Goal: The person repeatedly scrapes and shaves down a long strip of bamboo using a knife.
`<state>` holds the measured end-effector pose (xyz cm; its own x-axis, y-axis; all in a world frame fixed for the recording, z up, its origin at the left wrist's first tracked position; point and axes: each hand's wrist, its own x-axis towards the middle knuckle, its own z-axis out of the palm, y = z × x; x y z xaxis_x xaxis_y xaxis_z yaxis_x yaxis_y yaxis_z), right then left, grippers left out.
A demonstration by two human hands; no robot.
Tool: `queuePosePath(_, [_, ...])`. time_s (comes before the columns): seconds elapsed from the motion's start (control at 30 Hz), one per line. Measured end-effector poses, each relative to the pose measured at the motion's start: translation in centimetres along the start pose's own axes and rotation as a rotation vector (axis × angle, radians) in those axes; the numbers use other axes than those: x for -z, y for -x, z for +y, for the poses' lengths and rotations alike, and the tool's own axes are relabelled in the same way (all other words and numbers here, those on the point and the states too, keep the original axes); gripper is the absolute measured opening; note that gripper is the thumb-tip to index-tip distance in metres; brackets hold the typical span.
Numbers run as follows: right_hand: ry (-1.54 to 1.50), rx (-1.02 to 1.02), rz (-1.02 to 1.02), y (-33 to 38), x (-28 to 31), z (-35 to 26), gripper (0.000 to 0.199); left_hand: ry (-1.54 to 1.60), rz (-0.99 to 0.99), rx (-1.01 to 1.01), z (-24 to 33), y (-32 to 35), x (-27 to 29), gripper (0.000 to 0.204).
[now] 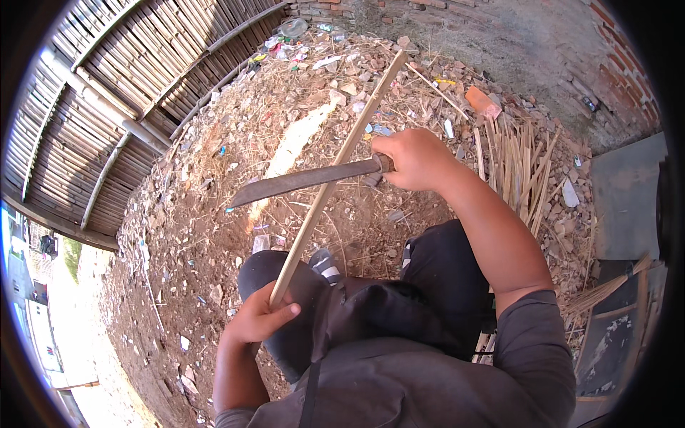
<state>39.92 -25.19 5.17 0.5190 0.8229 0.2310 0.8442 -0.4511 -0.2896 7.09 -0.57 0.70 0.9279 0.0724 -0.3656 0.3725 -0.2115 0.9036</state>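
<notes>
A long pale bamboo strip (355, 132) slants up and away from my left knee, its far end above the rubble. My left hand (262, 314) is closed round the near end, thumb out to the side. In my right hand (416, 160) is the handle of a machete (307, 180). Its dark, broad blade points left and lies across the strip at about mid-length; whether it bites into the bamboo I cannot tell. Most of the handle is hidden by my fingers.
Split bamboo strips (517, 167) lie in a pile at my right. Stones, brick pieces and litter cover the ground (185, 285). A bamboo fence (107, 107) stands at the left, a brick wall (514, 50) at the back, and a grey panel (628, 200) at the far right.
</notes>
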Motion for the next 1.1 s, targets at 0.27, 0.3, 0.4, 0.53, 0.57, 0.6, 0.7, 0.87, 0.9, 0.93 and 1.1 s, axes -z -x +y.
queuePosePath(0.27, [0.018,0.123,0.063,1.2,-1.0,-3.9,0.021,0.035,0.097,-0.116,1.2,-1.3,-2.5,0.028])
queuePosePath(0.3, [0.016,0.099,-0.005,1.1,-0.8,-4.3,0.020,0.038,0.104,-0.121,1.2,-1.6,-3.0,0.028])
queuePosePath(0.4, [-0.125,-0.168,-0.026,0.0,-1.0,0.0,0.018,-0.226,0.258,-0.156,1.0,-3.0,-4.3,0.030])
queuePosePath(0.53, [-0.073,-0.297,-0.023,0.7,-1.3,-0.1,0.020,-0.372,0.298,-0.152,1.2,-3.2,-4.7,0.031])
queuePosePath(0.57, [-0.073,-0.291,-0.028,1.1,-2.2,-0.8,0.020,-0.394,0.299,-0.156,1.1,-3.2,-4.6,0.031])
queuePosePath(0.6, [-0.003,-0.132,-0.076,1.7,-3.0,-1.3,0.020,-0.417,0.292,-0.165,1.1,-3.2,-4.6,0.032])
queuePosePath(0.7, [0.086,0.063,-0.182,1.6,-3.6,-2.5,0.018,-0.423,0.273,-0.113,1.1,-2.8,-4.7,0.031])
queuePosePath(0.87, [-0.248,-0.277,-0.089,0.0,-3.8,1.5,0.020,-0.350,0.299,-0.108,1.1,-3.7,-4.3,0.029])
queuePosePath(0.9, [-0.240,-0.256,-0.038,0.1,-4.2,1.2,0.021,-0.326,0.304,-0.086,1.2,-3.7,-4.2,0.029])
queuePosePath(0.93, [-0.216,-0.201,0.011,0.4,-4.3,0.2,0.022,-0.324,0.309,-0.083,1.1,-3.7,-4.2,0.029])
queuePosePath(1.1, [0.142,0.038,-0.202,-0.3,-3.1,-3.8,0.024,-0.378,0.272,-0.131,1.3,-3.0,-4.5,0.030])
